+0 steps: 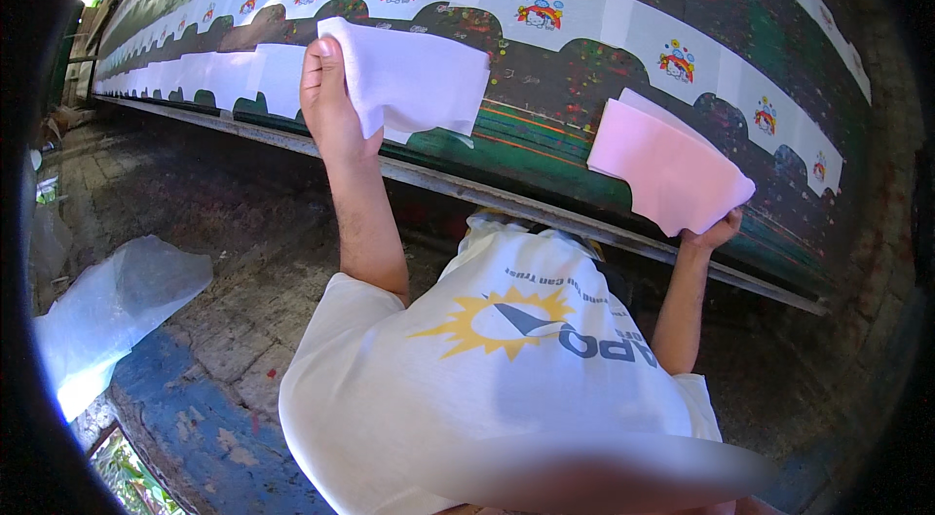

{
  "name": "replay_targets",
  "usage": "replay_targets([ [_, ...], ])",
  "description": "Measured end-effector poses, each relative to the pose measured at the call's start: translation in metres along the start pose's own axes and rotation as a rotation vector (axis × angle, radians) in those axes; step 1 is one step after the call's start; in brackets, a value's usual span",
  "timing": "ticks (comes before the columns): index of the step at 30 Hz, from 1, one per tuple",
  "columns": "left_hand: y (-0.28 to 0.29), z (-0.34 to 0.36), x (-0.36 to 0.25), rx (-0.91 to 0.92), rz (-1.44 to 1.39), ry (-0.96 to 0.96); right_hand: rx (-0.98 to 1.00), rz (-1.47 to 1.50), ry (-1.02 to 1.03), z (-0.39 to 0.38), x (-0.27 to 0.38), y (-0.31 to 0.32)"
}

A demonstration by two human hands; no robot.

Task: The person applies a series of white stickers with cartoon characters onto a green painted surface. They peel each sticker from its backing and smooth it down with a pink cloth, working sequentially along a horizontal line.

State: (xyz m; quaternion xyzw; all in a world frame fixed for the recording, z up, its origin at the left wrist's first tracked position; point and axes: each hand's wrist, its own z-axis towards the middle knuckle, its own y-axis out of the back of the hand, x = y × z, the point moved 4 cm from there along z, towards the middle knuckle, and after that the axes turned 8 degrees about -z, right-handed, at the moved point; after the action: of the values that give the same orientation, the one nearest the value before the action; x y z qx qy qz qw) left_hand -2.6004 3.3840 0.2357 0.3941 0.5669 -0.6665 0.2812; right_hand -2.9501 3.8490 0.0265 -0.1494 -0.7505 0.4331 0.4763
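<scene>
My left hand (pixel 336 106) is closed round the left end of a stack of white cut fabric pieces (pixel 419 77), thumb on top. The stack is raised over the near edge of a long dark green table (pixel 545 140). To the right, my right hand (pixel 716 231) grips the lower right corner of a stack of pink cut fabric pieces (pixel 672 169). A paler layer shows behind the pink one. Most of the fingers of my right hand are hidden under the fabric.
A row of white pieces printed with a colourful cartoon and rainbow (pixel 541 14) runs along the table. Plain white pieces (pixel 278 77) lie nearer its left edge. A metal rail (pixel 458 186) borders the table. Clear plastic sheeting (pixel 136 296) lies at the left on the floor.
</scene>
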Motion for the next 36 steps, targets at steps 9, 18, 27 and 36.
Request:
replay_targets([
  [9,-0.034,-0.04,0.082,0.44,0.597,-0.032,0.121,0.084,0.017,-0.019,0.032,0.007],
  [18,-0.078,-0.116,0.2,0.724,0.851,-0.139,0.265,0.09,0.081,-0.022,0.139,0.031],
  [27,-0.128,-0.173,0.247,0.631,1.035,-0.319,-0.101,-0.575,0.319,0.002,0.275,0.044],
  [36,-0.188,-0.258,0.293,0.7,0.99,-0.059,0.378,-1.234,-0.313,0.04,0.089,0.029],
])
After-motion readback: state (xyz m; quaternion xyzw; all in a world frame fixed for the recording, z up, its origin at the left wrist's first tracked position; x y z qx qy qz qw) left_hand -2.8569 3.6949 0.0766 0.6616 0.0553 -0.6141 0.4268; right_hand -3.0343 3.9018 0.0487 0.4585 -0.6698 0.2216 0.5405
